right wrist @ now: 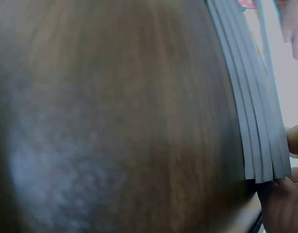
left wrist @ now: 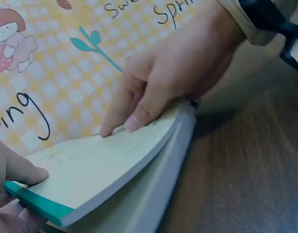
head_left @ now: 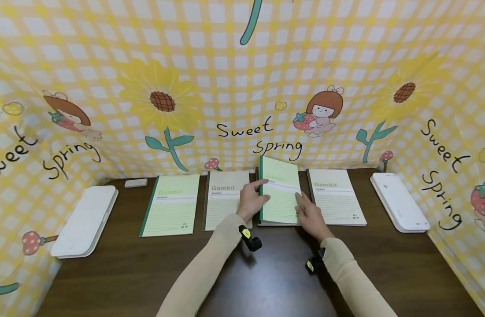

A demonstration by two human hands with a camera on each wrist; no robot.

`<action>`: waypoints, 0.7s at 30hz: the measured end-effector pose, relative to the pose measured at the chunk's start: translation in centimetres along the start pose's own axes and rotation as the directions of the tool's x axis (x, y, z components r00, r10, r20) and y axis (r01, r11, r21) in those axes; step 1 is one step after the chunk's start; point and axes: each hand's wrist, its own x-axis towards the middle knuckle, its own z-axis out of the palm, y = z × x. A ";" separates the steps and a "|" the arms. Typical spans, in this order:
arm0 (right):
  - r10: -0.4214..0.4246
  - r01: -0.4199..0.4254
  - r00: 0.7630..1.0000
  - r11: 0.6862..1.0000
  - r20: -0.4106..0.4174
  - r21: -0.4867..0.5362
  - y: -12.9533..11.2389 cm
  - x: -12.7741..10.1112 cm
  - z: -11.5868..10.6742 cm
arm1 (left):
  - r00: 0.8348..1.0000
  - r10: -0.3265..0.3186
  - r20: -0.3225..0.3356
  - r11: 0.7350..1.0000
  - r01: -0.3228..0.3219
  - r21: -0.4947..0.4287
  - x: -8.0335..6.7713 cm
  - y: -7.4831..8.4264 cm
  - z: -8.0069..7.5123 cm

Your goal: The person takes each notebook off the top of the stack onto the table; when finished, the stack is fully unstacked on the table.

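Left hand [head_left: 252, 200]: curled round the green spine edge of the green notebook [head_left: 280, 193]; the spine is gripped between thumb and fingers, as is also seen in the left wrist view [left wrist: 10, 194]
Right hand [head_left: 310, 215]: fingertips [left wrist: 134, 121] are pressed on the cover near the notebook's right edge, with the fingers bent round that edge; the cover is bowed upward under them
Green notebook: held at the middle of the surface [head_left: 266, 273], its far end raised, on top of a stack of grey-edged notebooks [right wrist: 258, 121]; the stack's edges are seen closely in the right wrist view
Neighbouring notebooks: a beige notebook [head_left: 225, 198] lies just left of the held one, a second green notebook [head_left: 172, 203] further left, and a white-beige notebook [head_left: 336, 196] just to the right; all three lie flat
White cases: one case [head_left: 85, 220] is placed at the left end of the surface, another case [head_left: 398, 200] at the right end
Eraser [head_left: 136, 182]: set near the back edge, beside the left case
Backdrop [head_left: 242, 79]: yellow checked cloth printed with sunflowers and "Sweet Spring"
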 end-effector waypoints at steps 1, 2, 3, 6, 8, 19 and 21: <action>-0.018 0.018 1.000 1.000 0.005 -0.006 -0.1 0.1 0.4 | 1.000 -0.013 -0.012 1.000 0.013 -0.010 -0.1 0.1 -0.5; -0.037 0.038 0.999 0.999 0.007 -0.020 -0.2 0.2 0.8 | 0.999 -0.024 -0.028 1.000 0.023 -0.020 -0.3 0.2 -1.1; -0.051 0.051 0.999 0.998 0.010 -0.031 -0.4 0.3 1.1 | 0.998 -0.036 -0.042 0.999 0.035 -0.030 -0.4 0.4 -1.8; -0.072 0.072 0.997 0.995 0.008 -0.073 -0.8 0.3 1.6 | 0.996 -0.048 -0.072 0.998 0.045 -0.043 -1.0 1.1 -3.9; -0.082 0.082 0.997 0.992 0.004 -0.097 -0.9 0.2 1.6 | 0.995 -0.046 -0.091 0.997 0.040 -0.061 -1.8 1.5 -5.5; -0.067 0.066 0.998 0.994 -0.006 -0.092 -0.8 -0.6 0.4 | 0.990 -0.102 -0.095 0.979 0.084 -0.185 -12.1 -0.8 -16.7; -0.052 0.053 0.999 0.995 0.005 -0.084 -0.7 -0.7 0.3 | 0.983 -0.155 -0.100 0.969 0.132 -0.208 -15.0 -1.9 -18.6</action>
